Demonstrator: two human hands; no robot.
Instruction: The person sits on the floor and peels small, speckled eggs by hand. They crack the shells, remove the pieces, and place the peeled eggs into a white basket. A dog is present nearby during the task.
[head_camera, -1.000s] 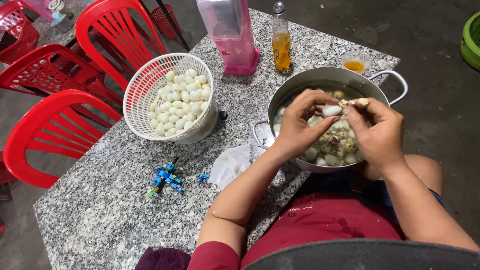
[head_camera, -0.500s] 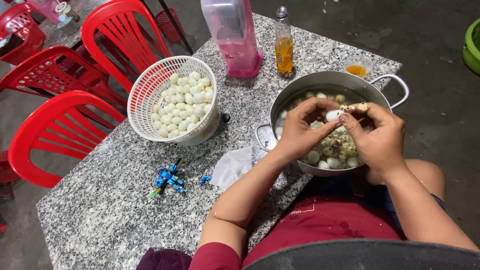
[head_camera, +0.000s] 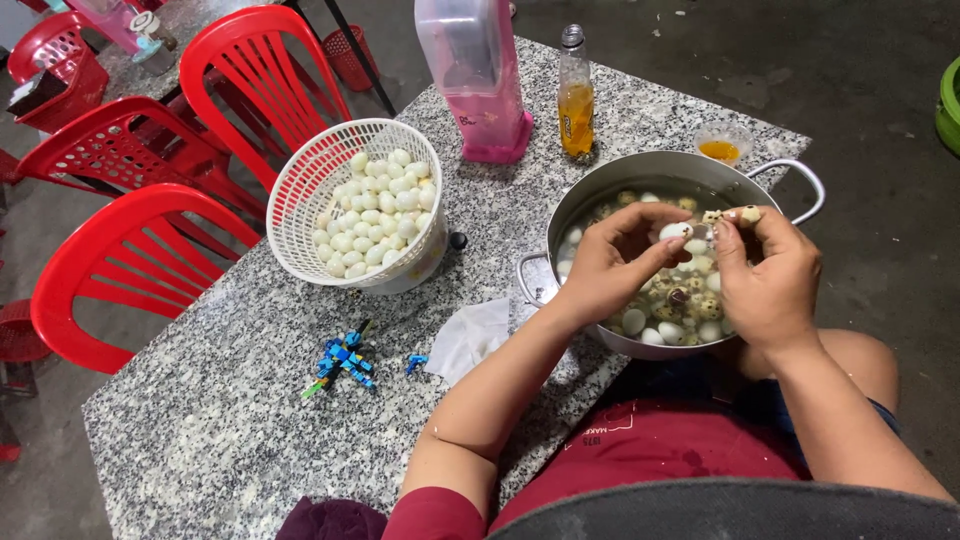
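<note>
Over a metal pot (head_camera: 600, 190) of water and speckled quail eggs, my left hand (head_camera: 610, 265) pinches a small white peeled egg (head_camera: 676, 231) at its fingertips. My right hand (head_camera: 765, 280) is close beside it, its thumb and fingers pinching a strip of speckled shell (head_camera: 742, 214) that hangs off the egg. The pot sits at the table's near right edge, above my lap. To the left stands a white plastic basket (head_camera: 300, 190) heaped with peeled white eggs (head_camera: 375, 215).
On the grey granite table (head_camera: 210, 420) lie a small blue toy figure (head_camera: 343, 361), a white tissue (head_camera: 470, 338), a pink-based plastic jug (head_camera: 478, 80), a bottle of orange liquid (head_camera: 576, 100) and a small sauce cup (head_camera: 722, 142). Red plastic chairs (head_camera: 120, 250) stand along the left.
Both hands stay over the pot working on the same egg. More white shows on it now, and the shell strip has been drawn out to the right.
</note>
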